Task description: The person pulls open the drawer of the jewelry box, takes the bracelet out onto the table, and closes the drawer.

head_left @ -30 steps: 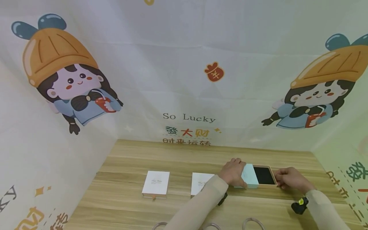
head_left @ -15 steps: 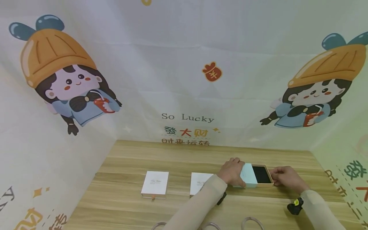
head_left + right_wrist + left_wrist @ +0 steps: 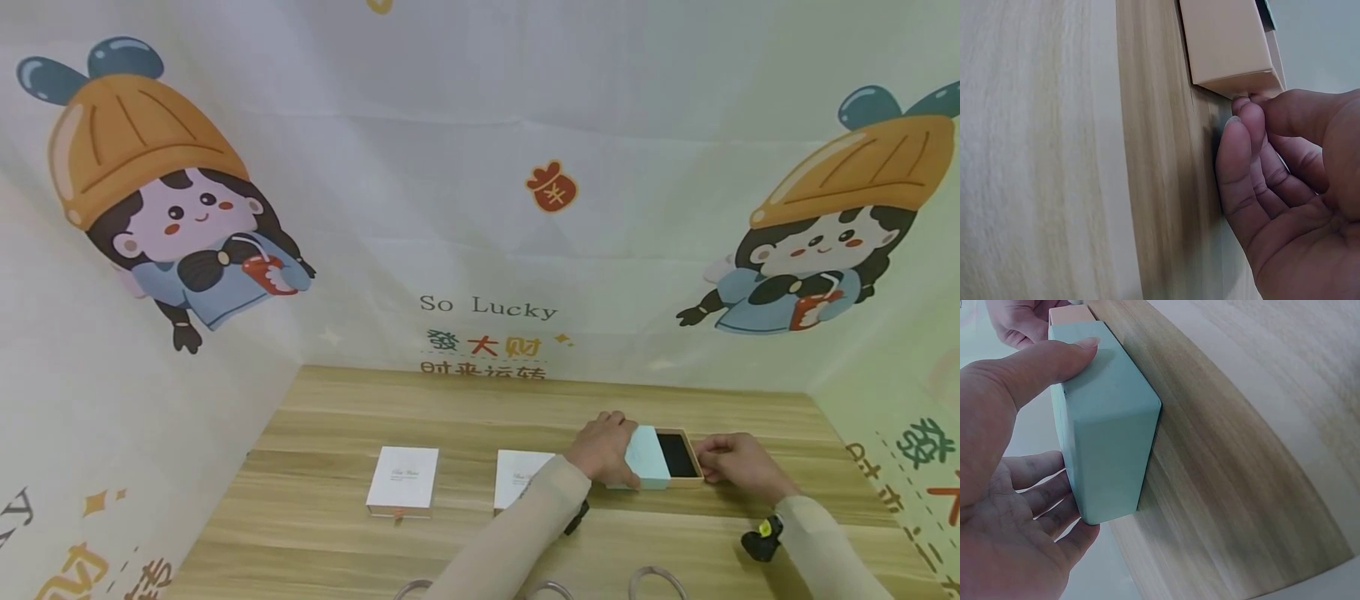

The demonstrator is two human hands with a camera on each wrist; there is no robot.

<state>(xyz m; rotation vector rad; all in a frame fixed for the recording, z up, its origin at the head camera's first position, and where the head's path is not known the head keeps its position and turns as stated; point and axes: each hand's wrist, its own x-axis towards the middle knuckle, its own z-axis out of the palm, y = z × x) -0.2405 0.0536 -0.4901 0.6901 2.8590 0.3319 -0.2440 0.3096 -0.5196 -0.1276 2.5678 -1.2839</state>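
Note:
A light blue box sleeve (image 3: 648,457) lies on the table with its orange-tan drawer (image 3: 685,477) partly out to the right. Black lining (image 3: 678,455) shows inside the drawer. My left hand (image 3: 603,450) grips the sleeve from its left end, thumb on the near side and fingers along the far side, as the left wrist view (image 3: 1016,469) also shows of the hand. At the drawer's outer end is my right hand (image 3: 738,462). In the right wrist view, its thumb and fingertips (image 3: 1250,119) pinch together against the drawer's end face; whatever sits between them is hidden.
Two white boxes with printed lids stand to the left: one box (image 3: 403,479) with a small orange tab, the other box (image 3: 517,477) partly behind my left sleeve. Several clear rings (image 3: 658,572) show at the table's near edge. Printed cloth walls (image 3: 480,208) enclose the table (image 3: 360,400).
The drawer has slid left, further into the light blue sleeve, and less black lining shows. My right hand has moved left with it. The left hand keeps its hold on the sleeve.

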